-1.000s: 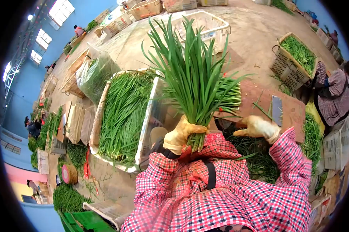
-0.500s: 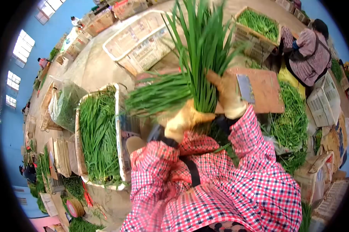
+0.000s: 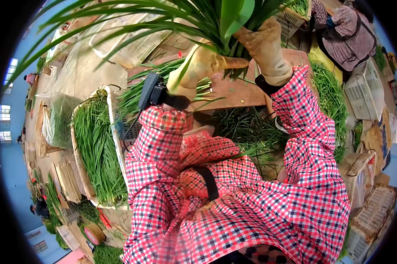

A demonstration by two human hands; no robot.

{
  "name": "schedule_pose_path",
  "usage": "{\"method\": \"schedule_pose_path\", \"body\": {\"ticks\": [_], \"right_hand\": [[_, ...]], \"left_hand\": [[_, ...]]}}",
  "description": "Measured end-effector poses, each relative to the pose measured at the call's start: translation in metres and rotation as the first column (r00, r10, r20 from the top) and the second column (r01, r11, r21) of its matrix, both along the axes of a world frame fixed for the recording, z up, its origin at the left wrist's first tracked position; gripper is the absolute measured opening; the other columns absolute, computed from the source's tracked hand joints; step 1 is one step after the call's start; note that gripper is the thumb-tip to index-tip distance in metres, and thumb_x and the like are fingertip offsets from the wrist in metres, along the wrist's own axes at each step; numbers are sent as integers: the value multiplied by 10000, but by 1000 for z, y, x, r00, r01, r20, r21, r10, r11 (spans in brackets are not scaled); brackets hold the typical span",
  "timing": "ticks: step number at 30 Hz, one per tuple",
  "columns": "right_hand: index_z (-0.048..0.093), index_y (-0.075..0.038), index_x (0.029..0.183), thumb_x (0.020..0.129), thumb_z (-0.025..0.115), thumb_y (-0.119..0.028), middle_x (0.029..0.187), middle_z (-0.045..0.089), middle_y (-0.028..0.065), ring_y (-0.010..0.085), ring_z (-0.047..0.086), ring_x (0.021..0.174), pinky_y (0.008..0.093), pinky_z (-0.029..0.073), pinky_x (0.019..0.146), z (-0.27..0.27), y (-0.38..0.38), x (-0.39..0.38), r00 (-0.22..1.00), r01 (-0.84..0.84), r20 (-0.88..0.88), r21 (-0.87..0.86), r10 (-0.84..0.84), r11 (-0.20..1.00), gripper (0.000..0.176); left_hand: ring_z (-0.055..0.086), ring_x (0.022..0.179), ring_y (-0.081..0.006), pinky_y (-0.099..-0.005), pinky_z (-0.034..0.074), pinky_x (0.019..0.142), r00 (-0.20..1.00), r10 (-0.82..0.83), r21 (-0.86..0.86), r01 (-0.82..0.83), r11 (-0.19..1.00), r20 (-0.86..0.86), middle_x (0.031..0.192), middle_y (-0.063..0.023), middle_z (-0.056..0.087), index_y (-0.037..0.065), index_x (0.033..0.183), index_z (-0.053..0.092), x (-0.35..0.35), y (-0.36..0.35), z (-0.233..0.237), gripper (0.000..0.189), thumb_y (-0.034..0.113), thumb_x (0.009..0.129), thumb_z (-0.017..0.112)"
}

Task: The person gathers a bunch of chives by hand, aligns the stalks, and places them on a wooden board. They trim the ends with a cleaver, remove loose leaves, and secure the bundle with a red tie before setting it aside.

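Observation:
A large bunch of long green leaves [image 3: 216,26] is held up at the top of the view, its blades fanning far to the left. My left hand [image 3: 200,66], in a yellowish glove, is closed round the lower part of the bunch. On the bunch's right side my right hand [image 3: 262,42], gloved too, grips it with the fingers partly behind the leaves. Beneath them lies a reddish-brown board [image 3: 238,93]. More cut green stalks [image 3: 139,90] rest on its left part, their pale ends near my left wrist.
A crate of greens [image 3: 99,149] stands at the left, beside a plastic bag [image 3: 60,121]. Loose greens [image 3: 332,105] are heaped at the right. A seated person [image 3: 348,37] is at the upper right, near a white crate [image 3: 364,94]. Dark leaves [image 3: 251,132] lie below the board.
Both hands have moved up and away from my body with the bunch, whose leaves now spread leftward and look larger. The view has shifted, and more of the board shows.

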State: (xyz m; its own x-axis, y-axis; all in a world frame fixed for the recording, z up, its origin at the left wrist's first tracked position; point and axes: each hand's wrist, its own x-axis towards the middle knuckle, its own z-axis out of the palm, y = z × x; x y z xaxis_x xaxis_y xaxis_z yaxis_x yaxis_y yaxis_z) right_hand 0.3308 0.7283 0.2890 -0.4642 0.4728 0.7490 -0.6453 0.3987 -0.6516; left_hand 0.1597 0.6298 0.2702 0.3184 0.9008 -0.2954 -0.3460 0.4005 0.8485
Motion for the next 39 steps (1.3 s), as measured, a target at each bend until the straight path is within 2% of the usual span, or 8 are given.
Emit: {"method": "schedule_pose_path", "body": {"ticks": [5, 8, 14, 18, 22, 26, 34, 39], "right_hand": [[550, 63, 1235, 942, 610, -98, 1135, 652, 140, 196, 665, 955, 321, 567, 780, -31, 2, 30, 863, 131, 489, 26, -126, 991, 339], [566, 21, 1241, 965, 594, -156, 1217, 614, 138, 185, 626, 1038, 306, 540, 842, -62, 8, 44, 939, -98, 268, -391, 215, 915, 329], [486, -25, 1350, 1004, 534, -190, 1258, 584, 125, 224, 594, 1128, 313, 496, 972, -87, 29, 59, 831, 186, 554, -183, -56, 965, 386], [456, -43, 1368, 986, 557, -181, 1277, 564, 177, 275, 618, 1104, 422, 527, 949, -36, 3, 33, 930, -201, 185, -472, 319, 859, 418], [449, -35, 1365, 929, 622, -86, 1270, 578, 191, 240, 657, 992, 389, 558, 874, -21, -1, 21, 882, -370, 0, -618, 471, 693, 473], [483, 1, 1330, 861, 677, -16, 1163, 652, 135, 190, 653, 955, 314, 543, 876, 8, -11, 20, 731, 204, 638, 134, -242, 970, 507], [568, 10, 1239, 865, 708, -150, 1086, 693, 129, 245, 686, 928, 349, 557, 832, 27, -17, 6, 822, 264, 485, 137, -297, 955, 430], [683, -22, 1084, 828, 761, -354, 959, 727, 125, 239, 696, 872, 364, 548, 760, 20, -16, -14, 729, 479, 314, 400, -608, 781, 427]], "left_hand": [[624, 819, -182, -305, 524, 695, 959, 147, 391, -42, 919, -244, 1127, -165, 655, -49, 1251, 515, 7, 4, -54, 420, 63, 849, 560], [618, 900, -206, -319, 523, 756, 928, 227, 518, -44, 854, -296, 1182, -170, 628, -40, 1293, 487, 12, 17, -68, 452, 123, 876, 552], [604, 1062, -255, -348, 523, 878, 879, 250, 637, 76, 767, -407, 1292, -180, 574, -23, 1378, 432, 4, 39, -58, 530, 242, 930, 534], [553, 1192, -281, -402, 497, 969, 850, 240, 606, 112, 788, -469, 1358, -180, 538, 0, 1431, 391, 23, 28, -2, 586, 250, 922, 541], [502, 1263, -282, -389, 492, 978, 959, -258, 703, 106, 703, 114, 1404, -182, 495, 13, 1455, 368, 16, 36, -10, 574, 159, 920, 517], [539, 1225, -324, -388, 522, 915, 985, -174, 656, 124, 745, 12, 1384, -220, 496, -1, 1452, 362, 3, 40, -28, 588, 48, 895, 545], [613, 1050, -312, -427, 523, 890, 956, 276, 732, -118, 671, -99, 1220, -180, 595, 15, 1376, 428, 8, 36, -51, 476, 26, 910, 522], [623, 1020, -257, -360, 525, 856, 365, 746, 828, 305, 470, -557, 1138, -119, 635, 72, 1263, 546, 6, 25, -62, 380, 89, 883, 558]]}}
